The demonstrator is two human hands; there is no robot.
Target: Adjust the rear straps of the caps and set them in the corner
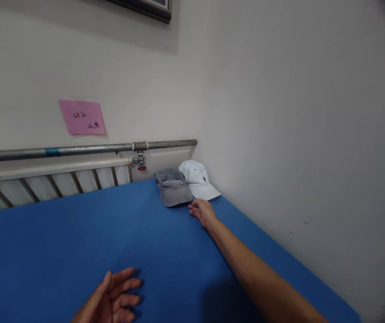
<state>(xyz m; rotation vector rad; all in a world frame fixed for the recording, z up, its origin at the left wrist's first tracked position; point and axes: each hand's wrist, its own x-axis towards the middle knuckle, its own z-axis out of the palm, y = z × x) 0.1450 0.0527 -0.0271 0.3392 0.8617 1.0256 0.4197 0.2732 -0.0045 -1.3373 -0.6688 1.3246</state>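
Note:
A grey baseball cap (172,185) with light lettering on its front lies at the far corner of the blue tabletop (105,229). Beside it, partly behind, sits a white baseball cap (197,179) with a small dark emblem. My right hand (203,211) reaches out to the brims of both caps. Its fingers are loosely bent at the grey brim's right edge; whether they touch it I cannot tell, and nothing shows held in them. Low in the view, my left hand (114,296) hovers over the tabletop, empty, with its fingers spread.
A wall (296,134) borders the table on the right. Along the back run a metal pipe (111,148) and a white radiator (47,184) with a red-handled valve (141,168). A pink note (82,117) and a dark picture frame (155,11) are on the back wall.

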